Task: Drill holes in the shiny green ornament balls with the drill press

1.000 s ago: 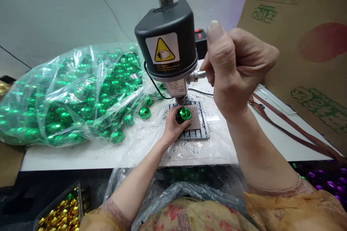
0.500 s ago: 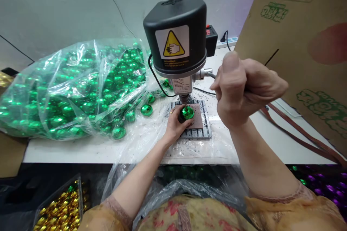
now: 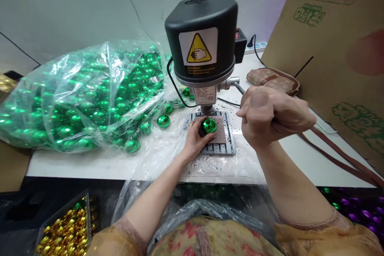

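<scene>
My left hand [image 3: 196,138] is closed around a shiny green faceted ball [image 3: 209,125], with a ring on one finger. It steadies the ball on a brown board [image 3: 220,133] over the slotted metal base [image 3: 229,149], just below the chuck of a black drill press [image 3: 201,40]. The drill's tip at the ball is too small to make out. On the right, my right hand [image 3: 274,116] is wrapped in a fist around the end of the drill press lever [image 3: 238,87]; most of the grip is hidden inside the fingers.
A clear plastic bag [image 3: 81,100] full of green balls lies left, with several loose ones, including a green ball [image 3: 163,121], near it. A patterned purse [image 3: 270,81] and a cardboard box [image 3: 336,48] stand right. Gold balls [image 3: 66,228] fill a container below left.
My right hand has come down with the lever, uncovering the purse behind it. The left hand keeps the green ball in place on the board. The view has shifted slightly.
</scene>
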Demonstrator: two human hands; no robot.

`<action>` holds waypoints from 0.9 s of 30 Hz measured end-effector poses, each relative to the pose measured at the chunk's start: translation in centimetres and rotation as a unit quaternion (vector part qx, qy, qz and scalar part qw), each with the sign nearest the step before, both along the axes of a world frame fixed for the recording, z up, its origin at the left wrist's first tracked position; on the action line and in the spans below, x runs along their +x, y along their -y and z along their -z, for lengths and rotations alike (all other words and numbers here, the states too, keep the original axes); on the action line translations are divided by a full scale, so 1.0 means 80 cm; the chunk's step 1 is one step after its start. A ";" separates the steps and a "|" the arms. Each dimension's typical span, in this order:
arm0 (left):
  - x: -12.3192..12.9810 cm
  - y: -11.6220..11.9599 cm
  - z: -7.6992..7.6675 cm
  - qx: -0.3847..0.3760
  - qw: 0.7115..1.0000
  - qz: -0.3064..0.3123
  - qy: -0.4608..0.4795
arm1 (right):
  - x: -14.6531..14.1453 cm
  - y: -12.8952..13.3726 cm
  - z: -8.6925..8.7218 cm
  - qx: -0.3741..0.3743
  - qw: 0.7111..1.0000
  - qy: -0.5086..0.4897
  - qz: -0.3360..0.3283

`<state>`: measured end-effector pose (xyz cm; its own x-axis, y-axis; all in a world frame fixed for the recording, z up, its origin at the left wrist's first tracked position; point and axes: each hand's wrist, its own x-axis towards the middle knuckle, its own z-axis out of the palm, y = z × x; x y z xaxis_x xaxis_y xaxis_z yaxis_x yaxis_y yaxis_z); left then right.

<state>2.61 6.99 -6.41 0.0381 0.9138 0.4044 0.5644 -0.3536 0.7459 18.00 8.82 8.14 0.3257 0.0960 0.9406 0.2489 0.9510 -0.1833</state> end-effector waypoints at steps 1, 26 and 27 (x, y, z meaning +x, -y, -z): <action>0.000 0.000 0.000 0.001 1.000 0.000 -0.001 | 0.000 -0.001 0.002 0.009 1.000 -0.002 -0.001; 0.005 -0.003 0.001 -0.014 1.000 -0.013 0.017 | -0.002 0.000 -0.027 -0.047 0.997 -0.032 -0.049; 0.005 0.000 -0.002 -0.016 0.999 -0.022 0.017 | -0.004 0.000 -0.040 -0.088 0.994 -0.042 -0.056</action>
